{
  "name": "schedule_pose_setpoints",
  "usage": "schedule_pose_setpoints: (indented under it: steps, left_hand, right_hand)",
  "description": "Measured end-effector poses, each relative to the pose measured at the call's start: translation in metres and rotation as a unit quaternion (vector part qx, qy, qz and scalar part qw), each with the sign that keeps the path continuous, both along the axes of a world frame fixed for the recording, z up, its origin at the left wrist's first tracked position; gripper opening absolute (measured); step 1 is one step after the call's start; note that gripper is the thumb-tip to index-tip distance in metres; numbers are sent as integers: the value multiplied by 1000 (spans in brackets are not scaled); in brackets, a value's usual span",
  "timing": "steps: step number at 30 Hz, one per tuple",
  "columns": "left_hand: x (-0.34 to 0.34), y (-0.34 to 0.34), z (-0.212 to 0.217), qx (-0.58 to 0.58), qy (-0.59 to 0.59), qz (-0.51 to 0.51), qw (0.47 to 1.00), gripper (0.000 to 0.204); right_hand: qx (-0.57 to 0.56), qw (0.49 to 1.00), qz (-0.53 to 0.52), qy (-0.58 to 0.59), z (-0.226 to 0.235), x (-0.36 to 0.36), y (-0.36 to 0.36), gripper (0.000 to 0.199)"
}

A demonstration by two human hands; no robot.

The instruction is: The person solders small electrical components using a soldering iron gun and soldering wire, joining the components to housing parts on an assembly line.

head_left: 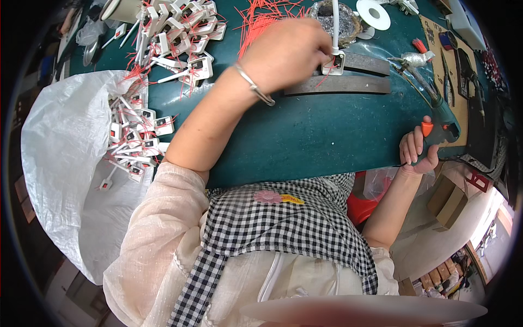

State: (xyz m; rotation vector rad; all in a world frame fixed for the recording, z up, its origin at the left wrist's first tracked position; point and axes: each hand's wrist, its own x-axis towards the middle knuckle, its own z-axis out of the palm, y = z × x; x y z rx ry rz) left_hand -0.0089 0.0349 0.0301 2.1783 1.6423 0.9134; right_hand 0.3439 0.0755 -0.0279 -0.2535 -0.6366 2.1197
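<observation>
My left hand (291, 54) reaches over the green table with its fingers closed at a small white plastic housing (336, 70). What they pinch is hidden by the hand. The housing has a long white stem and short red wires, and it rests at two dark grey bars (354, 85). In my right hand (415, 148) is a green soldering gun (448, 117) with an orange trigger, held at the table's right side. Its thin tip points up and to the left, beside a silvery lump (417, 58), apart from the housing.
Many similar white housings (180, 32) with red wires are heaped at the far left. More spill from a white sack (65, 147). Loose red wires (256, 24), a dish of dark glassy material (348, 32) and a white ring (373, 14) lie farther back. Pliers (449, 82) lie right.
</observation>
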Motion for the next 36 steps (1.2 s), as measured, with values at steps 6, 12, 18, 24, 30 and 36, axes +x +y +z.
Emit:
schedule_pose_setpoints:
  steps: [6,12,18,24,30,36]
  left_hand:
    - [-51,-22,2,-83,88,142,982,9]
    - [-52,-59,-38,-59,101,187,975,10]
    - [-48,-68,-42,-61,90,236,966,11]
    - [-33,-68,-17,-47,149,222,963,15]
    - [5,-53,-12,8,-82,89,993,12]
    - [26,-45,-30,8,-112,122,986,11]
  right_hand:
    - [10,1000,-7,6,-17,-3,1,67]
    - [15,1000,7,0,-20,-12,-13,66]
    - [-27,999,24,-15,-6,-11,-20,66]
    - [9,997,23,-78,15,-12,-36,68]
    - [39,980,11,-194,43,-22,-67,71]
    - [25,964,-6,-265,56,-28,-80,72]
